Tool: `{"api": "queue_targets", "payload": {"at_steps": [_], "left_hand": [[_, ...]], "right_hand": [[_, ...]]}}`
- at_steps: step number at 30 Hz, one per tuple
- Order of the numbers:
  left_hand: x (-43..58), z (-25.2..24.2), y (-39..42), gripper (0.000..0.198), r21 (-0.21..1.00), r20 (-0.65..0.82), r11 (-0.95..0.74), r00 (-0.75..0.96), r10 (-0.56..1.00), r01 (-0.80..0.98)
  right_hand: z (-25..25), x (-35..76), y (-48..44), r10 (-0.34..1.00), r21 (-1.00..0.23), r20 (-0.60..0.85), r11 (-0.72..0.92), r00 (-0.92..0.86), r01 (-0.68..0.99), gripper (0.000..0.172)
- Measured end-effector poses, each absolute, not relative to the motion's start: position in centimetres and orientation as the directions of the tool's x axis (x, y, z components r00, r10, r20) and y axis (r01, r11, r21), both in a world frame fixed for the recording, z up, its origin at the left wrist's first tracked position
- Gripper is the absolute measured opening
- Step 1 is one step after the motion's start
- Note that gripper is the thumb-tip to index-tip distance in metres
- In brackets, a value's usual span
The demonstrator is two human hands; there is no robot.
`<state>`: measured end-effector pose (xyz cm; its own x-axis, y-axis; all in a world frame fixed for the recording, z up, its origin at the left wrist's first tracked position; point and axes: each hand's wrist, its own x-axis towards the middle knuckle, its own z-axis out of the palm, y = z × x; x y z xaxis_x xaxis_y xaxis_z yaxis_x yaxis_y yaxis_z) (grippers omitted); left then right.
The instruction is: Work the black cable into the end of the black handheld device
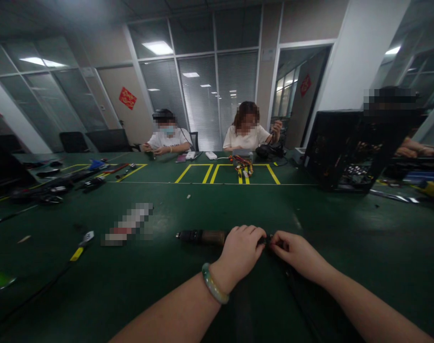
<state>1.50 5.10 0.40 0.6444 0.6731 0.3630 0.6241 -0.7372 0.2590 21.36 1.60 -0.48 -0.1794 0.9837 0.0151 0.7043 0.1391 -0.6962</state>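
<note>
My left hand (242,248), a green bangle on its wrist, is closed round the right end of a dark cylindrical tool or cable bundle (201,237) that lies on the green table (217,205). My right hand (296,251) meets it at the fingertips, pinching a small dark part (269,239) between both hands. What that part is stays too dark to tell.
A yellow-handled tool (81,247) and a blurred packet (128,224) lie to the left. An open black computer case (345,150) stands at the right. Two people sit across the table behind yellow tape marks (227,172). Dark parts lie at far left (55,186).
</note>
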Motion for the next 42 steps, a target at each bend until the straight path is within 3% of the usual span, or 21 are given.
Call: {"api": "queue_targets", "payload": {"at_steps": [6, 42], "left_hand": [[1.46, 0.38, 5.21, 0.01, 0.238, 0.344, -0.755, 0.673, 0.654, 0.611], [1.45, 0.57, 5.31, 0.014, 0.241, 0.342, -0.752, 0.672, 0.657, 0.614]], "right_hand": [[-0.58, 21.42, 1.6, 0.985, -0.691, 0.004, 0.127, -0.171, 0.712, 0.017], [-0.37, 21.29, 1.4, 0.987, -0.68, -0.013, 0.108, -0.16, 0.725, 0.019]]}}
